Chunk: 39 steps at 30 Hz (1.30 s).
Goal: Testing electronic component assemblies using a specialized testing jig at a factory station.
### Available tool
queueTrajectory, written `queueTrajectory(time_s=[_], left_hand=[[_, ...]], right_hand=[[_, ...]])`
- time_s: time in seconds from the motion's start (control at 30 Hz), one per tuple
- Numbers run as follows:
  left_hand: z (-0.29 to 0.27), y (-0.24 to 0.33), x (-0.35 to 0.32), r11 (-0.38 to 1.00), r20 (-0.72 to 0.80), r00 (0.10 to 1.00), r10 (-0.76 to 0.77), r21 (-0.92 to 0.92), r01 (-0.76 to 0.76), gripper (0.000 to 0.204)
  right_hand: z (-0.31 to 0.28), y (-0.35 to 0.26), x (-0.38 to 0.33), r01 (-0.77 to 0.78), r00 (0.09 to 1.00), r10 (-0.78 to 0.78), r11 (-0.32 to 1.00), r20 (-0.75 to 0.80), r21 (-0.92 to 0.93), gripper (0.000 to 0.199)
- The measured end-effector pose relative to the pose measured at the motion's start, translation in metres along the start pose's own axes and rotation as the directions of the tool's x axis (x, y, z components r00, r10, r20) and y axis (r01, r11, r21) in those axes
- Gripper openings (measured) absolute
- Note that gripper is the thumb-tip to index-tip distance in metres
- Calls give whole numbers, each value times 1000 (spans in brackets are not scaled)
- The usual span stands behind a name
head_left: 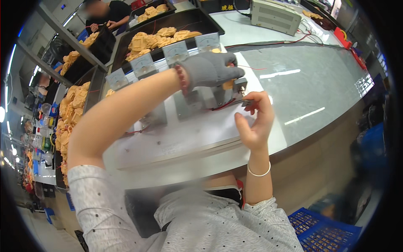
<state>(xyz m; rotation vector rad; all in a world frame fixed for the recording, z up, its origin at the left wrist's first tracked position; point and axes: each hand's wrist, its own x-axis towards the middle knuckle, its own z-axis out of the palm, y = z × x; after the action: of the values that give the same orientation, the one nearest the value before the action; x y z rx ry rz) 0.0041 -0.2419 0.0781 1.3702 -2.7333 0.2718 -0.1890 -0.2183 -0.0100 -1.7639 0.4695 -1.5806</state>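
Observation:
My left hand [208,70], in a grey glove, reaches across a white board fixture [180,145], its fingers curled down over a tan plastic part [228,85]. The glove hides much of that part. Just below the glove's fingertips stands a small grey metal block [240,85] with a shiny pin. My bare right hand [258,122] is at the board's right end, with curled fingers on a small dark metal piece [247,102]; its thumb is held apart. Red and black wires [222,106] run beside the metal piece. Several panel meters [175,51] line the board's far side.
Black bins of tan parts [163,40] stand beyond the meters, and more tan parts [73,107] lie at left. A beige instrument box [275,17] sits at the back right. A grey mat [294,84] covers the right of the table. Across the way a person [107,17] works.

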Motion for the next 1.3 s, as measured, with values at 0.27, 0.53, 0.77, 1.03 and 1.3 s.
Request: queueTrajectory(time_s=[0.27,0.53,0.77,1.03,1.3], left_hand=[[-53,-90,10,772,-232,795,-560,-495,400,50],[-47,-136,-96,581,-145,564,-813,-145,801,74],[-100,33,-204,584,40,593,-804,233,777,44],[-61,25,-260,384,226,430,-874,-220,897,47],[-50,15,-262,514,-45,516,-856,-186,837,34]], right_hand=[[-5,0,-1,-38,999,38,999,27,-1,36],[5,-4,-2,-128,990,122,988,-75,-85,58],[78,-75,-48,-8,945,-64,976,322,218,38],[201,-93,-66,-242,831,49,928,554,282,61],[201,-96,-68,-233,794,51,946,605,226,62]])
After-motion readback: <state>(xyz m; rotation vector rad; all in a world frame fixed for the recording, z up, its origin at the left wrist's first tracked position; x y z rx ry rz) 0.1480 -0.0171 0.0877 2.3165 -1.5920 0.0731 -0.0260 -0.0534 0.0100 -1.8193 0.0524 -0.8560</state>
